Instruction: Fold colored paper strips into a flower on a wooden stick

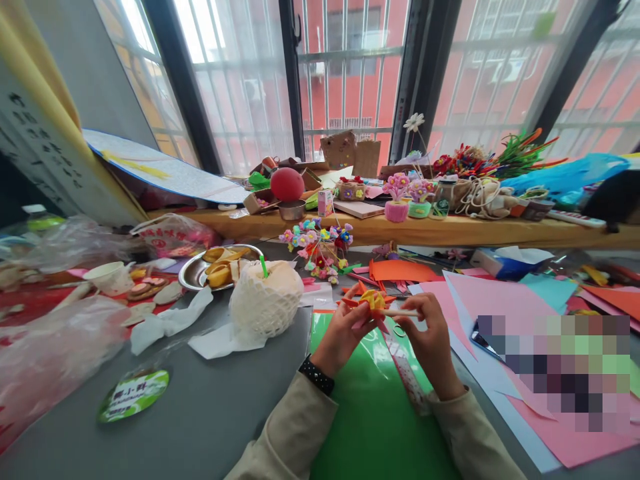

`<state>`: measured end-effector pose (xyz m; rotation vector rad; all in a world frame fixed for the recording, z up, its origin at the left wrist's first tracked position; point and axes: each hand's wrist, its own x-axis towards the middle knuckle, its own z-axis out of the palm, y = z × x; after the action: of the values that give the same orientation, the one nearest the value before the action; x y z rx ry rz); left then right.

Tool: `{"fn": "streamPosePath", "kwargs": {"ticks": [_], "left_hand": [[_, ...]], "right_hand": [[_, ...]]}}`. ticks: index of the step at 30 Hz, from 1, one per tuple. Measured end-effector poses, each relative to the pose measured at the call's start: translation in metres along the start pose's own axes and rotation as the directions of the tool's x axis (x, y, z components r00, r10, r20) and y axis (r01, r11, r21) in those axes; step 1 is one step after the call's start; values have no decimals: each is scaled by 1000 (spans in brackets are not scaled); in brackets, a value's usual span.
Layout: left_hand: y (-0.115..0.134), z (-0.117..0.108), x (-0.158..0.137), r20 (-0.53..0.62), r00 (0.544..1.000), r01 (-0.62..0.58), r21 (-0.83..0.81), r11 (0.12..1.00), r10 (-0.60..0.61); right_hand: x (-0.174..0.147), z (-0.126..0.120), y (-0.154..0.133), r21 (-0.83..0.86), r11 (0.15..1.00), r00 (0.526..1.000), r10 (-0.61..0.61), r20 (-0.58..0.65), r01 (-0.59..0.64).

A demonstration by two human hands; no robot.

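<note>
My left hand point(343, 339) is closed on a small yellow-and-orange paper flower point(373, 299), held up over a shiny green sheet point(370, 413). Between the fingertips of my right hand point(434, 337) is a pale thin stick point(401, 313), whose other end reaches the flower. Whether the stick's tip is inside the flower or only against it, I cannot tell. Below my hands a patterned clear strip point(406, 373), like a ruler, lies across the green sheet. Scraps of orange paper point(403, 271) lie just beyond my hands.
Left of my hands stands a coconut in white netting point(267, 300), with a green straw. Behind it is a metal bowl point(187, 275) of fruit peels. Pink paper point(475, 303) and a partly blurred phone point(484, 339) lie right. A bunch of small craft flowers point(320, 247) stands ahead, before a crowded windowsill.
</note>
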<state>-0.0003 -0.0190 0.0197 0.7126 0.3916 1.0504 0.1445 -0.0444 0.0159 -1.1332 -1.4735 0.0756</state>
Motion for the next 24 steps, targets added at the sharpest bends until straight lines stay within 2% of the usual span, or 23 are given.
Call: {"fn": "streamPosePath", "kwargs": {"ticks": [4,11,19,24], "left_hand": [[4,1,-2,65,998,18,8,1000,-19],[-2,-2,-1,171,984,39,20,999,-42],[-1,-5,0,110,993,30,36,999,-34],[1,2,-1,62,998,-11,129,992,3]], "right_hand": [[3,-7,0,-43,998,998,43,52,-41],[4,-7,2,-16,997,975,-72,210,77],[3,-10,5,-105,991,978,-61,199,83],[4,-10,6,-128,988,977,-60,203,87]]}}
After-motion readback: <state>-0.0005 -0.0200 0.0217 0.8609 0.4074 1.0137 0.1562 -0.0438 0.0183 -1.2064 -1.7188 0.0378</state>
